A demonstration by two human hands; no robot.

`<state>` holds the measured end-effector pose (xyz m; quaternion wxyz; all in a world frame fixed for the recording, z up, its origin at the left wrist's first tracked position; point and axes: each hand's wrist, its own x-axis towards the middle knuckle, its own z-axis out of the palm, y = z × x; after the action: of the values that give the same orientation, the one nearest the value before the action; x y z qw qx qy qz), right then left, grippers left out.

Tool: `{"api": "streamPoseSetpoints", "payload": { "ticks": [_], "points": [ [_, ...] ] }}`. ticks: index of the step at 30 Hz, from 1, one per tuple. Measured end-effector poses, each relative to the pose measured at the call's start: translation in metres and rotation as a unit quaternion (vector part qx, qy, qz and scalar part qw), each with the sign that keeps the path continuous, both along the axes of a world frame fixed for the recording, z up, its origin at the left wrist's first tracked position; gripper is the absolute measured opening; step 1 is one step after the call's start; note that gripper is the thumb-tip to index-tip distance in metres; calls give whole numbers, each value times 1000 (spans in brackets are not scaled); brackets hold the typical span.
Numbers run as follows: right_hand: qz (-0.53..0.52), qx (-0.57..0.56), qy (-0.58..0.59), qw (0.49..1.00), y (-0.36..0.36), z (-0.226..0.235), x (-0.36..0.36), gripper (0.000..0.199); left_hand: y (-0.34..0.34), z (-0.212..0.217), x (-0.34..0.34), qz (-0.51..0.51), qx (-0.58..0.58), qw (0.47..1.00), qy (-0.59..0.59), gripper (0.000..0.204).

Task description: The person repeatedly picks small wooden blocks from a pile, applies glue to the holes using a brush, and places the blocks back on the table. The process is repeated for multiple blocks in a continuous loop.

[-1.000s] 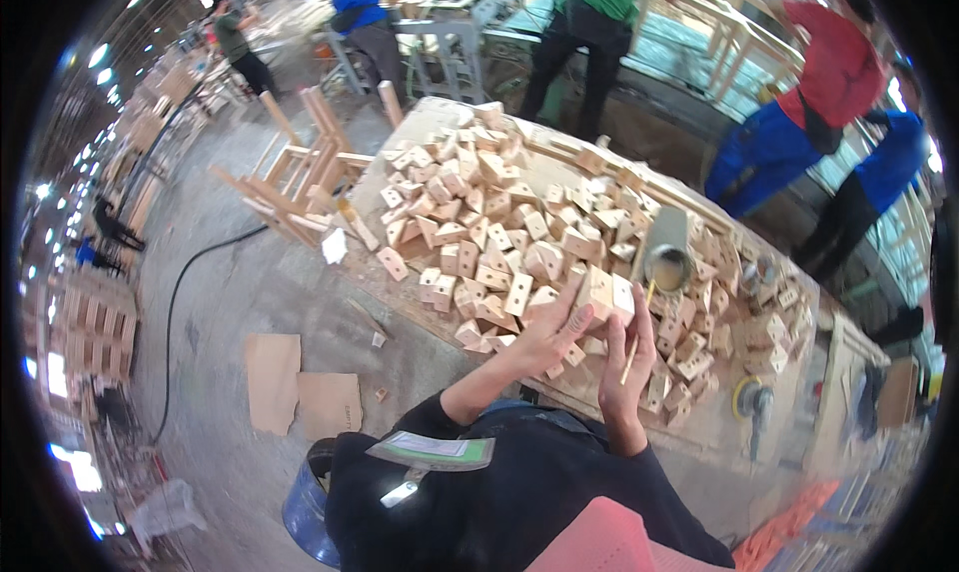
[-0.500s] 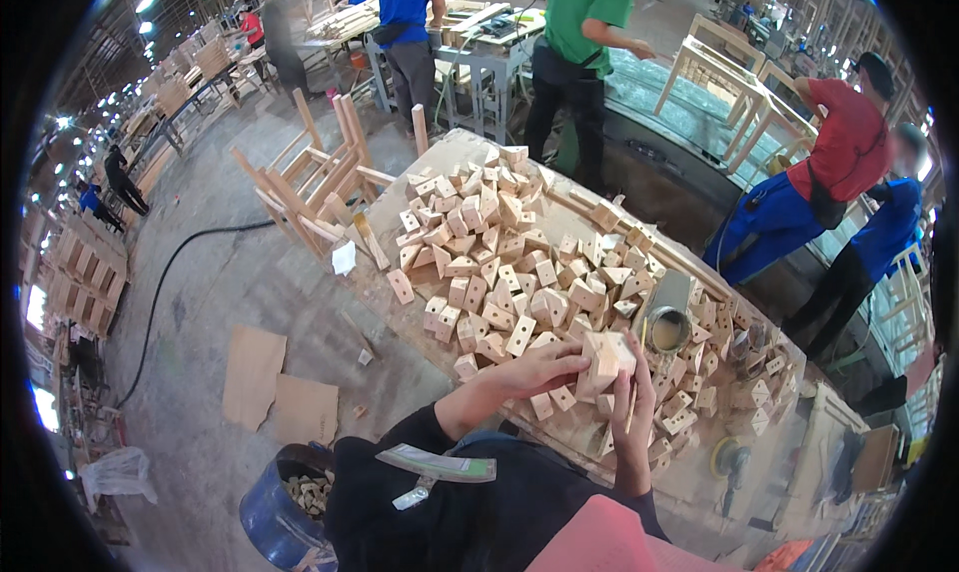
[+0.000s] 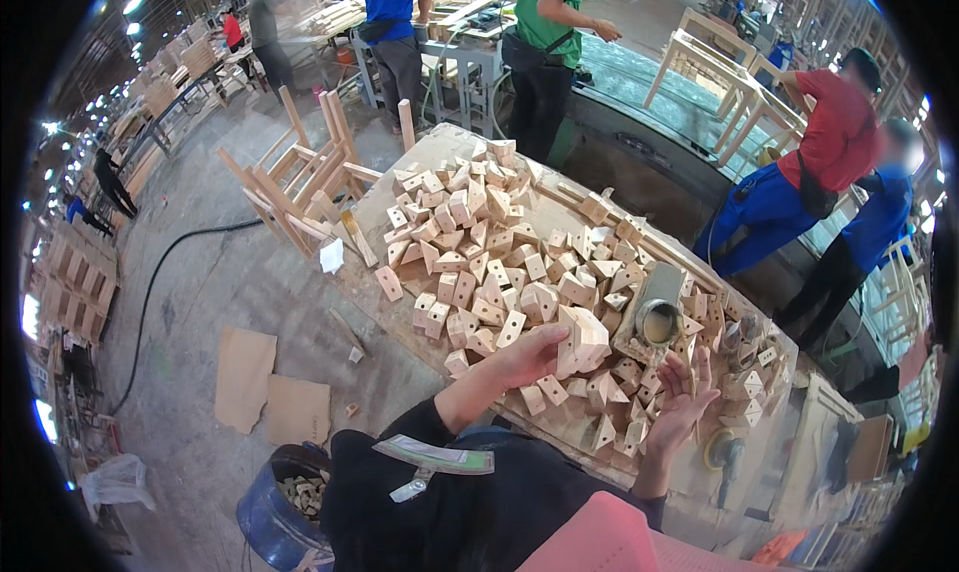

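My left hand [image 3: 527, 360] grips a pale wooden corner block [image 3: 583, 341] by its left side, above the near edge of a big heap of similar blocks [image 3: 489, 237]. Many of the heaped blocks are wedge-shaped, with round drilled holes. Over the near right part of the heap, my right hand [image 3: 683, 400] is open, palm turned up and fingers spread, with nothing visible in it. Just beyond it stands a grey cylindrical can [image 3: 661, 294] with tan contents. Whether the left hand holds one block or two pressed together, I cannot tell.
The heap lies on a worktable [image 3: 437, 144]. A round-headed tool [image 3: 721, 452] rests at its right end. Wooden chair frames [image 3: 310, 167] stand beyond its left side. A blue bucket [image 3: 268, 520] of wood pieces and cardboard sheets [image 3: 298, 409] are on the floor. Several people work farther back.
My right hand has come away from the wooden block, moving right and opening. The left hand keeps the block and has shifted slightly left. The view has shifted a little.
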<state>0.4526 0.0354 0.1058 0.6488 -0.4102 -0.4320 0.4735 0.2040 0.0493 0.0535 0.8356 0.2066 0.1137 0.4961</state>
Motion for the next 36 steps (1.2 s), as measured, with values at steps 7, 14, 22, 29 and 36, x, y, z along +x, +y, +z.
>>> {"api": "streamPoseSetpoints", "payload": {
  "ticks": [7,14,22,29,36],
  "points": [
    [-81,-11,-63,995,4,-3,6,40,-3,-8,1,49,-39,998,10,48],
    [-100,-12,-18,995,2,5,21,35,-5,-19,-3,47,-46,997,28,61],
    [-104,-71,-26,992,11,-6,41,18,-9,-11,-5,47,-27,998,26,62],
    [-176,-16,-206,962,36,-25,76,16,-2,-14,3,84,-19,992,89,61],
    [-176,16,-336,925,56,-33,71,21,-14,-13,-9,81,-52,995,22,64]
  ]
}}
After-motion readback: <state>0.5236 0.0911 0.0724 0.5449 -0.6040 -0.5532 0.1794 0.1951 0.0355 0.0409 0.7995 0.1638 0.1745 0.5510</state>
